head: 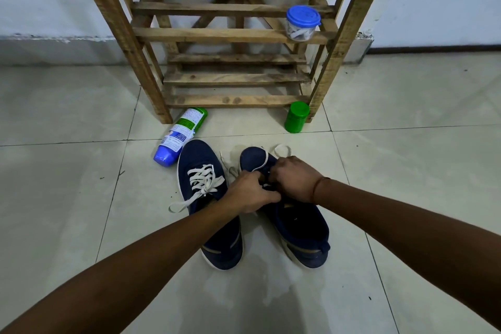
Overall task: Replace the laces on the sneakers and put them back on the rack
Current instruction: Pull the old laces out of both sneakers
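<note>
Two navy sneakers stand side by side on the tiled floor, toes toward the wooden rack [233, 35]. The left sneaker [206, 192] is laced with a white lace [202, 179] whose loose end trails left. Both hands work over the lacing area of the right sneaker [295, 222]. My left hand [250, 192] has its fingers curled on that shoe's tongue area, and my right hand [294, 177] pinches the white lace there. Loops of that lace [282, 148] lie on the floor beyond the toe. The eyelets are hidden under my fingers.
A green-and-white spray bottle with a blue cap [180, 137] lies on the floor left of the sneakers. A green jar [296, 116] stands by the rack's right leg. A clear tub with a blue lid [302, 23] sits on a rack slat.
</note>
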